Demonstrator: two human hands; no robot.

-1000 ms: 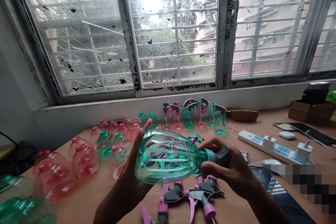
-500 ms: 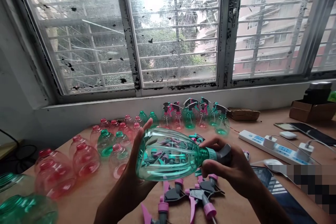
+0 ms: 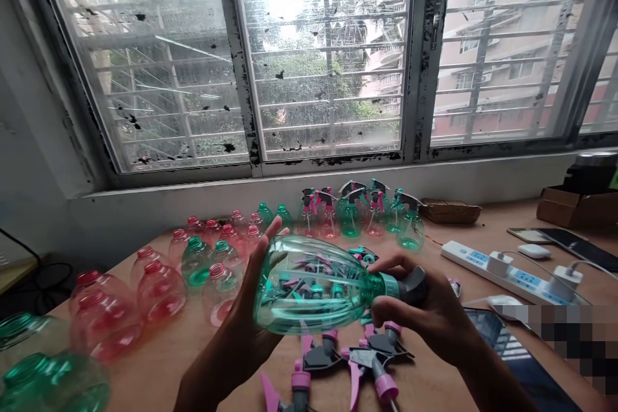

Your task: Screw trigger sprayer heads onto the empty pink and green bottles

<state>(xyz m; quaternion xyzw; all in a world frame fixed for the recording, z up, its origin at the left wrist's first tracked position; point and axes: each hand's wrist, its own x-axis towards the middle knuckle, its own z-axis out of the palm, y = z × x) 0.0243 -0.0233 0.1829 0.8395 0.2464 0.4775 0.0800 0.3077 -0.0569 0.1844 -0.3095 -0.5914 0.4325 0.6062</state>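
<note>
A clear green spray bottle (image 3: 313, 286) lies sideways in the air above the wooden table (image 3: 159, 360). My left hand (image 3: 251, 322) cups its round base, thumb up beside it. Around the grey and teal trigger head (image 3: 405, 286) at the bottle's neck, my right hand (image 3: 425, 312) has its fingers closed. Loose pink and grey trigger heads (image 3: 347, 360) lie on the table right under the bottle.
Empty pink and green bottles (image 3: 159, 283) stand at the left. Finished spray bottles (image 3: 357, 212) line the back by the window wall. A white power strip (image 3: 502, 267) with plugs, phones (image 3: 570, 244), a cardboard box (image 3: 574, 206) and a dark tablet (image 3: 506, 347) lie at the right.
The bottle and both hands have barely shifted; the view has tilted slightly. My right hand keeps its hold on the trigger head at the neck.
</note>
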